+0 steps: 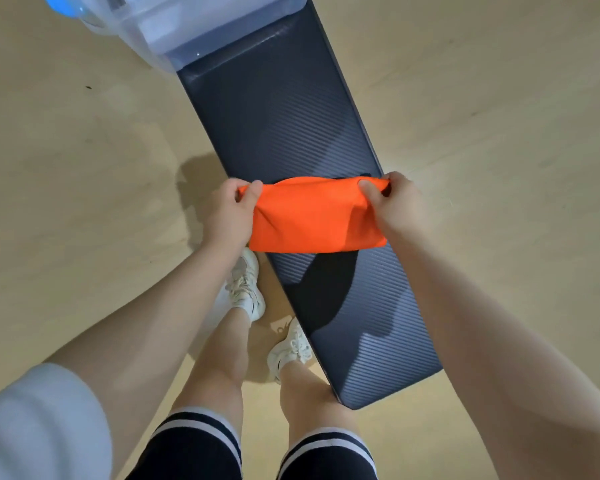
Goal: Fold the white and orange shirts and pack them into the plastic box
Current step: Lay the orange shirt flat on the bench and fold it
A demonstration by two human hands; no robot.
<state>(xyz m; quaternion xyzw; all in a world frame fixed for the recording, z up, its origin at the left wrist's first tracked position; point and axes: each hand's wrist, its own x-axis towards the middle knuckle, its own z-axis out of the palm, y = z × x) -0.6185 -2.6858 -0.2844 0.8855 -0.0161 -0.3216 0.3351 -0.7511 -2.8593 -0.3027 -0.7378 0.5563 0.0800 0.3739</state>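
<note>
The orange shirt is folded into a compact rectangle and held just above the dark ribbed bench. My left hand pinches its left end between thumb and fingers. My right hand pinches its right end the same way. The clear plastic box stands on the far end of the bench, at the top left of the view, with something pale inside. I cannot tell whether that is the white shirt.
The bench runs diagonally across a light wooden floor. A blue item shows beside the box at the top left edge. My legs and white sneakers stand just left of the bench's near end.
</note>
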